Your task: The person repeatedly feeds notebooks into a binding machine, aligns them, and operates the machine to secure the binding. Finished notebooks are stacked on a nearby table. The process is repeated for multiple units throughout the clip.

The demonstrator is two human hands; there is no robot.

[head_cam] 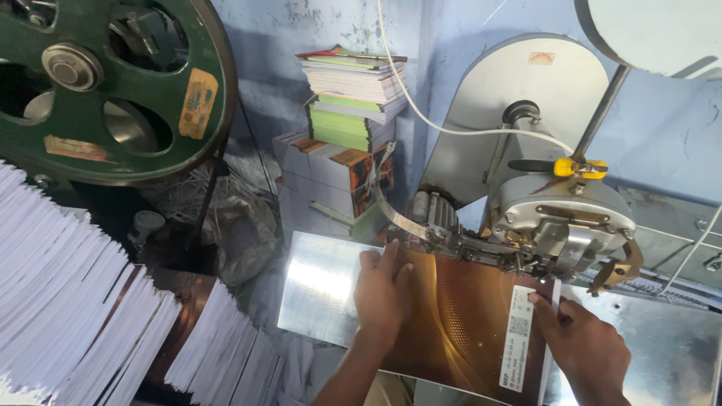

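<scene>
A: Where's the booklet relative to the hands?
B: The brown glossy booklet (459, 323) lies directly under both of them, flat on the metal table (320, 289). The left hand (382, 289) sits on its left part, the right hand (583, 346) on its right edge by the white label strip (517, 334).

A: Hand states?
B: Left is spread flat, fingers together, palm pressing the cover down. Right is pressing too, fingertips on the edge by the label; can't tell if it pinches the edge or just rests on it.

A: Long axis?
B: The far edge runs left to right between the hands, and that edge is tucked under the stitching machine head (560, 218), just beyond the fingertips.

A: Which hand is nearer the head?
B: The right; the head's working parts sit just above its fingers. The left is further along the same edge.

A: Anything else?
B: White page stacks (68, 301) well off to the left of the left hand, green flywheel (113, 83) above them.
</scene>
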